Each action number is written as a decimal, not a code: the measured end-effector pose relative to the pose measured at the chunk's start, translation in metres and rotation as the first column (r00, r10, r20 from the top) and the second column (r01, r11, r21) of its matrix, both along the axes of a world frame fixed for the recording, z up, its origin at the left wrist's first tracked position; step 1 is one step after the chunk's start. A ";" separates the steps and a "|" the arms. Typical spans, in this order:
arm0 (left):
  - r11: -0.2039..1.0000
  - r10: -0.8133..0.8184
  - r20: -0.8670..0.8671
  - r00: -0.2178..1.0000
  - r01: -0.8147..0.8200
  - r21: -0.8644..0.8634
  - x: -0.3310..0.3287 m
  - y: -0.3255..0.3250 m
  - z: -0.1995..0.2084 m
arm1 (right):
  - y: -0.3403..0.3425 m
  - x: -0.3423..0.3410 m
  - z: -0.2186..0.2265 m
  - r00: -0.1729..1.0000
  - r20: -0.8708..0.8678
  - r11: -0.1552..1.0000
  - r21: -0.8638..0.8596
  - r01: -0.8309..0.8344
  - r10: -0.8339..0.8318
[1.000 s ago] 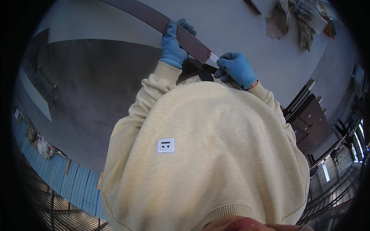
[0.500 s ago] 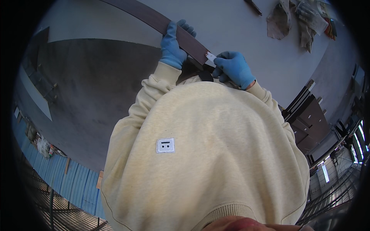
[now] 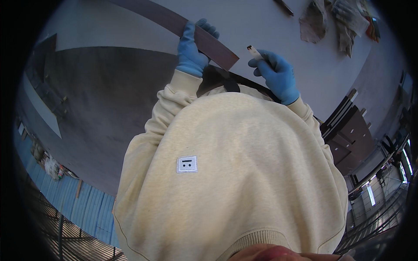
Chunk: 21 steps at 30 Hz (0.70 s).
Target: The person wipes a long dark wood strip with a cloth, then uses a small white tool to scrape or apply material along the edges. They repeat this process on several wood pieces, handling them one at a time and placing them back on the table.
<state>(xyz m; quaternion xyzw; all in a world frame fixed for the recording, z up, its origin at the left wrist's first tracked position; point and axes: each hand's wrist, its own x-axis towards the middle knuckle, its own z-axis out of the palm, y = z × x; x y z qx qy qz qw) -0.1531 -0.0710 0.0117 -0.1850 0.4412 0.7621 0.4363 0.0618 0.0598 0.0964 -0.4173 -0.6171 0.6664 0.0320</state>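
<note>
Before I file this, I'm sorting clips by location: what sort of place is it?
Probably a workshop or factory hall: blue ribbed sheeting shows at lower left, dark brown panels at right, and the gloved left hand grips a long brown board.

Workshop; stacked brown panels (image 3: 359, 139), blue ribbed sheeting (image 3: 93, 211)

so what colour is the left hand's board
The board is purplish brown, best seen in the head view.
</note>
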 end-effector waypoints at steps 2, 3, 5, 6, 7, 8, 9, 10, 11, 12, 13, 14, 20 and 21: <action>1.000 0.000 0.000 1.000 0.000 0.002 0.000 0.001 -0.001 | -0.003 0.003 -0.003 1.000 0.009 1.000 0.012 0.000 0.000; 1.000 0.002 0.005 1.000 -0.002 0.008 -0.001 0.002 -0.001 | -0.004 0.004 -0.005 1.000 0.017 1.000 0.012 -0.003 0.003; 1.000 0.003 0.011 1.000 -0.003 0.011 -0.001 0.002 -0.002 | -0.005 0.006 -0.008 0.999 0.023 0.999 0.036 -0.025 0.025; 1.000 0.000 0.013 1.000 0.000 0.009 -0.001 0.003 -0.002 | -0.004 0.007 -0.010 0.999 0.021 0.997 0.058 -0.044 0.043; 1.000 -0.003 0.006 1.000 0.003 0.026 -0.001 0.003 -0.001 | -0.004 0.008 -0.011 0.998 0.018 0.994 0.093 -0.058 0.056; 1.000 -0.003 0.016 1.000 0.003 0.014 0.000 0.003 -0.001 | -0.003 0.010 -0.012 0.996 0.024 0.989 0.120 -0.083 0.081; 1.000 -0.003 0.017 1.000 0.003 0.020 -0.001 0.004 0.001 | -0.003 0.012 -0.014 0.995 0.028 0.982 0.158 -0.103 0.100; 1.000 -0.004 0.017 1.000 0.004 0.027 0.000 0.003 0.002 | -0.003 0.013 -0.015 0.992 0.023 0.970 0.207 -0.128 0.126; 0.999 -0.005 0.020 1.000 0.005 0.031 -0.001 0.004 0.004 | -0.001 0.014 -0.017 0.985 0.006 0.947 0.273 -0.167 0.172; 0.999 -0.006 0.022 1.000 0.006 0.036 -0.001 0.003 0.006 | 0.001 0.015 -0.019 0.974 -0.017 0.914 0.350 -0.206 0.226; 0.999 -0.004 0.024 1.000 0.003 0.052 -0.001 0.004 0.008 | 0.003 0.015 -0.021 0.960 -0.033 0.867 0.439 -0.235 0.276; 0.999 -0.009 0.022 1.000 0.008 0.038 -0.001 0.004 0.011 | 0.005 0.014 -0.024 0.953 -0.059 0.856 0.458 -0.239 0.298; 0.999 0.013 0.031 0.999 -0.014 0.037 -0.001 0.003 0.030 | 0.009 -0.002 -0.042 0.875 -0.285 0.779 0.609 -0.149 0.391; 0.999 0.008 0.019 1.000 -0.009 0.035 -0.001 0.002 0.034 | 0.009 -0.005 -0.044 0.852 -0.330 0.776 0.617 -0.130 0.405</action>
